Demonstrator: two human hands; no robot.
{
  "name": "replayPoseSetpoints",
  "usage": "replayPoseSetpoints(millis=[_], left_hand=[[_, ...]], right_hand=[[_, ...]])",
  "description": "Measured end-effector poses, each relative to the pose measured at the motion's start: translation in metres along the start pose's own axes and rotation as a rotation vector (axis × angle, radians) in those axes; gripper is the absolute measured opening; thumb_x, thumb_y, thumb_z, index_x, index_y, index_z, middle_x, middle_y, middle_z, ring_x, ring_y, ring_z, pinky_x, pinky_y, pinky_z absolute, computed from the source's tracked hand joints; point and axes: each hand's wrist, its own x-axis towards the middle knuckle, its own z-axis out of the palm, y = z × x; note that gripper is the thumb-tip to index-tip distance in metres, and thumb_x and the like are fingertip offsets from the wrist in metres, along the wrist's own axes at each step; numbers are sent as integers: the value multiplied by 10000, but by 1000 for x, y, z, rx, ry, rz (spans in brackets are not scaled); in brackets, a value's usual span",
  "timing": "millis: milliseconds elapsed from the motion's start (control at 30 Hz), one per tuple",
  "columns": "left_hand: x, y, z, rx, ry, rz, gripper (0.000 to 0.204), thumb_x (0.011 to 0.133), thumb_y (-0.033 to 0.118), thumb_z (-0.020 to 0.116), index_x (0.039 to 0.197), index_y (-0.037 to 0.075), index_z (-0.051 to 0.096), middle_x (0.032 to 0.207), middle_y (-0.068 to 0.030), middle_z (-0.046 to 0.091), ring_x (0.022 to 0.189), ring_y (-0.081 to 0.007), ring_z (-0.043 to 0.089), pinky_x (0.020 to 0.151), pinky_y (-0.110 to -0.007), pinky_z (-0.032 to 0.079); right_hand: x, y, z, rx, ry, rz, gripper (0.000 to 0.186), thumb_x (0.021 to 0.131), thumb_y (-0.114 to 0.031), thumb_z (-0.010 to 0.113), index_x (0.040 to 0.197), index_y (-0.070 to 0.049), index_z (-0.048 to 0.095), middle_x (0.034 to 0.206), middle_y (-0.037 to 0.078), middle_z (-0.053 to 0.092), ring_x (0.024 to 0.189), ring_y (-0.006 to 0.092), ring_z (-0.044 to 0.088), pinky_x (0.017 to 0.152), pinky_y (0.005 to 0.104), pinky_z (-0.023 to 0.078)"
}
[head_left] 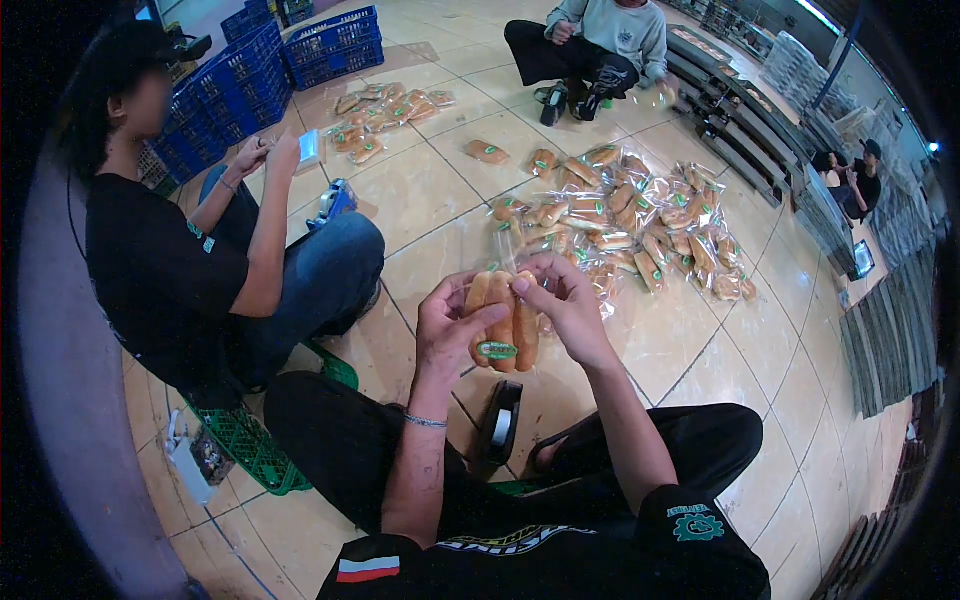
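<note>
Between my two hands is a clear plastic bag of long bread rolls, with a small green label near its lower end. My left hand wraps the bag's left side, thumb lying across the rolls. At the upper right, my right hand pinches the bag near its gathered top. Below the bag, a black tape dispenser with a pale roll stands on the floor between my legs. Beyond my hands spreads a large heap of bagged bread rolls.
A person sits close on my left, near a blue tape dispenser and a smaller pile of bagged bread. Blue crates are stacked behind. Another person sits opposite. Dark trays line the right. A green crate is near my left knee.
</note>
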Motion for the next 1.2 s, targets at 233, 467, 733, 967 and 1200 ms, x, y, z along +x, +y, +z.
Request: replayPoseSetpoints(millis=[233,467,733,967,1200], left_hand=[[-6,9,13,-14,106,90,631,848,114,781,1389,35,466,1070,-114,685,998,-153,647,904,-285,511],[-8,10,22,-37,396,313,738,876,98,753,1489,43,344,1168,-185,640,1061,-187,622,937,-305,500],[-8,1,20,163,254,420,621,905,70,705,1457,9,428,1257,-135,622,1100,-151,602,926,-280,490],[-9,6,18,422,98,539,413,903,65,694,1301,2,601,1224,-144,633,1175,-200,577,931,-279,489],[-20,9,25,184,247,441,188,877,8,708,1056,-48,697,1145,-122,657,1017,-139,619,850,-253,499]], right_hand=[[1,12,14,134,103,-120,322,957,-209,662,1196,-29,542,976,35,625,882,71,591,752,244,490],[-16,20,36,-552,214,-376,711,929,-229,681,1506,-17,323,1311,248,562,1179,335,590,1019,387,449],[-10,12,30,-483,202,-431,587,911,-191,691,1434,-41,471,1282,212,591,1175,320,586,995,375,452],[-14,7,22,-129,207,-211,316,889,-132,707,1182,-47,622,986,88,615,859,168,596,767,287,475],[-17,11,19,9,110,-170,172,916,-144,699,1036,-28,657,912,34,602,828,95,585,721,250,475]])
